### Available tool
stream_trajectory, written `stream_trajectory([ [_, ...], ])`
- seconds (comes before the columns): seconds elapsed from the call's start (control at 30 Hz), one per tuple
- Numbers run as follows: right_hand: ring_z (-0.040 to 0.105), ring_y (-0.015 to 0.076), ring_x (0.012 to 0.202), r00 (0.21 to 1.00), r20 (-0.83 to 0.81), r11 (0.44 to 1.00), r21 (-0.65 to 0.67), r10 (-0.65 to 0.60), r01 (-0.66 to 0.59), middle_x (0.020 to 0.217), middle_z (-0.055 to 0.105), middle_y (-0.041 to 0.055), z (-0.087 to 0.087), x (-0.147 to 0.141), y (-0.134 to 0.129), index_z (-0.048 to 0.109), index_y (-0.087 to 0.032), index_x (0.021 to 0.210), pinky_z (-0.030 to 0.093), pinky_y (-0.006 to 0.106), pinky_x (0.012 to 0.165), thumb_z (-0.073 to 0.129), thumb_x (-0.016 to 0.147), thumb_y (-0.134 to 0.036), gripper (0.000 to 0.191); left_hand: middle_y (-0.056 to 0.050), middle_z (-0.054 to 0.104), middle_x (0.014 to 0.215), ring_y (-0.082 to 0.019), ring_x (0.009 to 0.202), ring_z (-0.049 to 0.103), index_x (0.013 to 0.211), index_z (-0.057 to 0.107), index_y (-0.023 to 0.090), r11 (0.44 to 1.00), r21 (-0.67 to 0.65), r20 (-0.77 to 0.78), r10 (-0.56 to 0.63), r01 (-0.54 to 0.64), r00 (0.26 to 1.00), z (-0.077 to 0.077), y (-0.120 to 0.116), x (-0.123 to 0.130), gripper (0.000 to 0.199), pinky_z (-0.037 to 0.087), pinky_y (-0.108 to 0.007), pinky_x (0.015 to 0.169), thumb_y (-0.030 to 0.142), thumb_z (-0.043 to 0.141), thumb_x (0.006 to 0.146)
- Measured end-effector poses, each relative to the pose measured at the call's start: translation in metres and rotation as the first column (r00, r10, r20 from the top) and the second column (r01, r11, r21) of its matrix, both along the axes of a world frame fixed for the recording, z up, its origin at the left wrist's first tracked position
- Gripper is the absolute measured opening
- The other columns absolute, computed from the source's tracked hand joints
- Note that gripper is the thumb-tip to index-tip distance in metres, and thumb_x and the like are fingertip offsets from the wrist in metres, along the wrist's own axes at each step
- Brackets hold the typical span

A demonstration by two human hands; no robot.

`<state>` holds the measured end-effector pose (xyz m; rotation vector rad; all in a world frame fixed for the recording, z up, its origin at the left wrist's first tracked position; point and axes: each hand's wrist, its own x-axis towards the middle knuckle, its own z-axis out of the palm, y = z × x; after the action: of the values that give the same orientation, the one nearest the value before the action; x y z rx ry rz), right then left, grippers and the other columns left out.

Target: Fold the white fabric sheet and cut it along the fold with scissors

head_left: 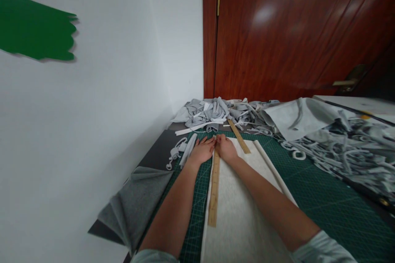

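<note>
The cloth (239, 218) lies on the mat (327, 197), a ruler (212, 197) along its left edge. At the far corner the left hand (203, 151) is partly spread, the right hand (226, 148) curled; whether either grips cloth, I can't tell. Working that edge seems the current step; the next calls for a steady ruler.

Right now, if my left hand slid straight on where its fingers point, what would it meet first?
Your left hand would probably meet your right hand first, by the far end of the nearer light-brown flat ruler; whether they already touch is hard to tell.
</note>
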<state>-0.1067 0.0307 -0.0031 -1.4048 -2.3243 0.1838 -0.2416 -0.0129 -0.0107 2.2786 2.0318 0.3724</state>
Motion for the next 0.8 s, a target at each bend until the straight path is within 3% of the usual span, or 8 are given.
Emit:
stream_trajectory([
  [0.17, 0.062, 0.0218, 0.096, 0.999, 0.01, 0.999, -0.012, 0.046, -0.046, 0.098, 0.068, 0.014, 0.0, 0.0, -0.01, 0.045, -0.014, 0.106, 0.038, 0.028, 0.08, 0.036, 0.094, -0.017, 0.016, 0.003, 0.039, 0.147, -0.025, 0.137, 0.029, 0.14, 0.04, 0.033, 1.0, 0.0, 0.002, -0.011, 0.011, 1.0, 0.004, -0.002, 0.002, 0.046, 0.02, -0.055, 0.111, 0.025, 0.032, 0.095],
  [0.47, 0.063, 0.0214, 0.09, 1.0, 0.02, 0.999, -0.049, 0.022, -0.021, 0.095, 0.068, 0.0143, 0.001, 0.001, -0.019, 0.044, -0.015, 0.108, 0.041, 0.028, 0.073, 0.031, 0.096, -0.02, 0.018, -0.001, 0.042, 0.146, -0.023, 0.136, 0.032, 0.138, 0.043, 0.028, 1.0, 0.002, 0.049, -0.008, 0.008, 0.999, 0.008, -0.001, 0.0, 0.044, 0.022, -0.052, 0.112, 0.024, 0.034, 0.095],
  [0.67, 0.062, 0.022, 0.092, 0.999, 0.011, 0.999, -0.013, 0.039, -0.038, 0.098, 0.066, 0.0152, -0.002, -0.001, -0.019, 0.041, -0.013, 0.115, 0.041, 0.031, 0.078, 0.028, 0.094, -0.012, 0.024, 0.001, 0.051, 0.138, -0.016, 0.133, 0.037, 0.132, 0.051, 0.027, 1.0, 0.015, 0.078, -0.009, 0.008, 0.997, 0.021, 0.034, 0.002, 0.047, 0.025, -0.036, 0.113, 0.013, 0.036, 0.091],
  [0.8, 0.062, 0.0226, 0.093, 0.999, 0.003, 0.999, 0.01, 0.053, -0.053, 0.097, 0.066, 0.0152, -0.004, 0.0, -0.018, 0.042, -0.013, 0.113, 0.041, 0.031, 0.078, 0.028, 0.094, -0.011, 0.024, 0.001, 0.048, 0.141, -0.021, 0.135, 0.034, 0.132, 0.051, 0.028, 1.0, -0.024, 0.079, 0.007, -0.005, 0.997, 0.024, 0.059, 0.003, 0.045, 0.025, -0.045, 0.112, 0.017, 0.041, 0.09],
])
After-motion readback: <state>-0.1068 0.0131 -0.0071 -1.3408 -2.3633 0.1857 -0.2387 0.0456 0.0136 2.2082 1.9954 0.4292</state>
